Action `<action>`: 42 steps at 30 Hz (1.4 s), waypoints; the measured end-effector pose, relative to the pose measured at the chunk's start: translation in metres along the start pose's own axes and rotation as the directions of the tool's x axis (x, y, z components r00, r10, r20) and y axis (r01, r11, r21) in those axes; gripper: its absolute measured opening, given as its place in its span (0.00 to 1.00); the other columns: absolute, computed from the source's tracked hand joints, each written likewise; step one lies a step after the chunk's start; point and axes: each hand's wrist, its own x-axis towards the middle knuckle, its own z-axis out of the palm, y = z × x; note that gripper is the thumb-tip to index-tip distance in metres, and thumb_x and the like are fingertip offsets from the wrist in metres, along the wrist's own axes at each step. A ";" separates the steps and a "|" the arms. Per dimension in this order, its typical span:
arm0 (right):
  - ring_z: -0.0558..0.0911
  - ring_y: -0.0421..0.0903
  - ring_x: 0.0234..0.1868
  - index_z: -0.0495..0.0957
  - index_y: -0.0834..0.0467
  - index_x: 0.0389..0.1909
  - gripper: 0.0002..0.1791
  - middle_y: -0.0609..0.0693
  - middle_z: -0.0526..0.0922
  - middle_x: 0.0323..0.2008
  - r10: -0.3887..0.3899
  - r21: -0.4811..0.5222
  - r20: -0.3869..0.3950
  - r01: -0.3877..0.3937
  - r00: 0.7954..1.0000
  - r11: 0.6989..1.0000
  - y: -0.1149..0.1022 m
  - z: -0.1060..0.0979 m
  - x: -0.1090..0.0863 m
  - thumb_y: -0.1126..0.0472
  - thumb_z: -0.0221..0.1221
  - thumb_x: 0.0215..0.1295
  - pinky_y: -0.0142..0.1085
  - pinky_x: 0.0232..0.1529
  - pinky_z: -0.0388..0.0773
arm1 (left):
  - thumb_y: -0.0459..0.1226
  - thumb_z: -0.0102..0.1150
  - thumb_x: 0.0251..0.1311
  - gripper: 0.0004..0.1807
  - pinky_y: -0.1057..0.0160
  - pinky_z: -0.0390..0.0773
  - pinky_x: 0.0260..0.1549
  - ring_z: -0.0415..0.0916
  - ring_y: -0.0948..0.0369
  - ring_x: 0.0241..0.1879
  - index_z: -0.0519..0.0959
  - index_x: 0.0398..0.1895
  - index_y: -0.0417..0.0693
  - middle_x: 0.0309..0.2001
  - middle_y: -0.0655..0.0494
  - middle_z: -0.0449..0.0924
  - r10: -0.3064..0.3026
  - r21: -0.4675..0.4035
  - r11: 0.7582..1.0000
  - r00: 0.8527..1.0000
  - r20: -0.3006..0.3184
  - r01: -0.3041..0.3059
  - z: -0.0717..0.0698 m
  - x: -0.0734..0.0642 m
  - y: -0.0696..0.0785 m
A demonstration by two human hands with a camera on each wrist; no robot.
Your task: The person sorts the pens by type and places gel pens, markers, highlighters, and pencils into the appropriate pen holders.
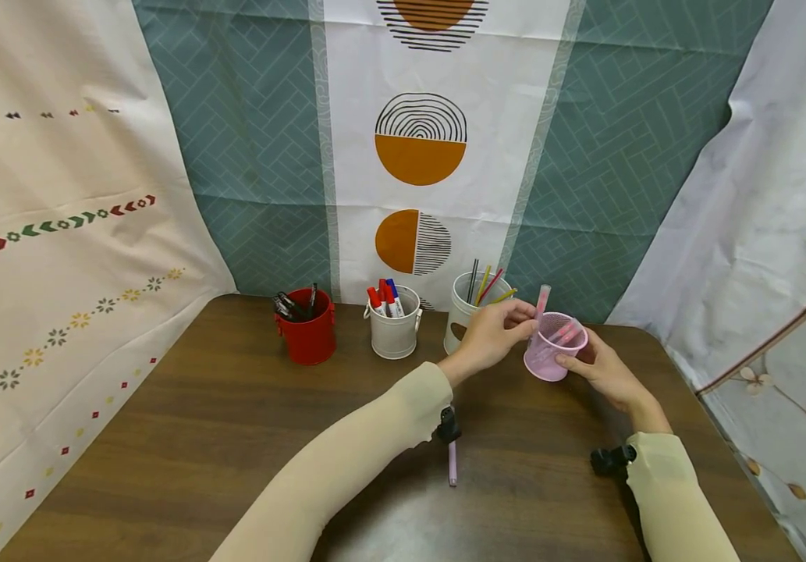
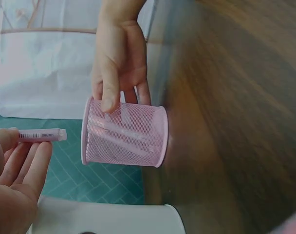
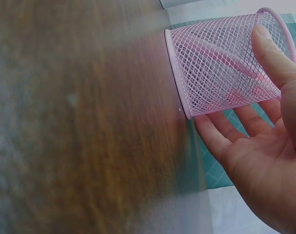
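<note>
My left hand point(image 1: 490, 336) pinches a translucent pink pen point(image 2: 38, 135) with a printed barcode, beside the rim of a pink mesh pen cup point(image 1: 545, 365). In the head view that pen stands nearly upright; its exact kind is unclear. The right hand point(image 1: 606, 367) grips the cup from the right, its thumb on the near side and the fingers around the far side. Through the mesh, pink pens point(image 3: 221, 56) lean inside the cup, which stands upright on the table. Another pink pen point(image 1: 452, 466) lies on the table below the left wrist, its upper end hidden.
Left of the mesh cup stand a white bucket point(image 1: 455, 328) with thin coloured sticks, a smaller white bucket point(image 1: 393, 339) with red and blue markers, and a red bucket point(image 1: 310, 343) holding black items. A patterned cloth point(image 1: 255, 156) hangs behind the wooden table point(image 1: 199, 437).
</note>
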 end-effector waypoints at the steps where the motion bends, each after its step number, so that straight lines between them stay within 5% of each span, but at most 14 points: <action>1: 0.78 0.29 0.57 0.53 0.64 0.82 0.42 0.69 0.69 0.71 -0.002 0.002 -0.001 0.002 1.000 1.000 0.000 0.000 0.000 0.62 0.65 0.76 0.21 0.55 0.77 | 0.38 0.68 0.72 0.09 0.77 0.80 0.40 0.84 0.74 0.38 0.86 0.52 0.47 0.45 0.56 0.91 0.006 0.007 1.000 1.000 -0.005 -0.006 0.001 0.003 0.001; 14: 0.78 0.32 0.58 0.53 0.64 0.82 0.42 0.68 0.69 0.71 0.005 0.001 0.022 -0.005 1.000 1.000 -0.001 -0.001 -0.001 0.62 0.64 0.77 0.23 0.56 0.77 | 0.38 0.66 0.74 0.11 0.78 0.81 0.39 0.83 0.75 0.38 0.85 0.54 0.46 0.46 0.56 0.91 -0.029 -0.043 0.999 0.999 -0.026 0.027 0.013 0.022 0.006; 42: 0.77 0.29 0.59 0.51 0.65 0.83 0.42 0.70 0.66 0.73 -0.003 0.031 0.059 0.002 0.998 1.000 0.001 -0.005 -0.003 0.64 0.63 0.77 0.23 0.56 0.78 | 0.37 0.65 0.75 0.10 0.81 0.77 0.38 0.85 0.70 0.41 0.85 0.54 0.45 0.47 0.54 0.91 -0.049 0.089 0.994 0.996 -0.070 0.055 0.045 0.033 -0.004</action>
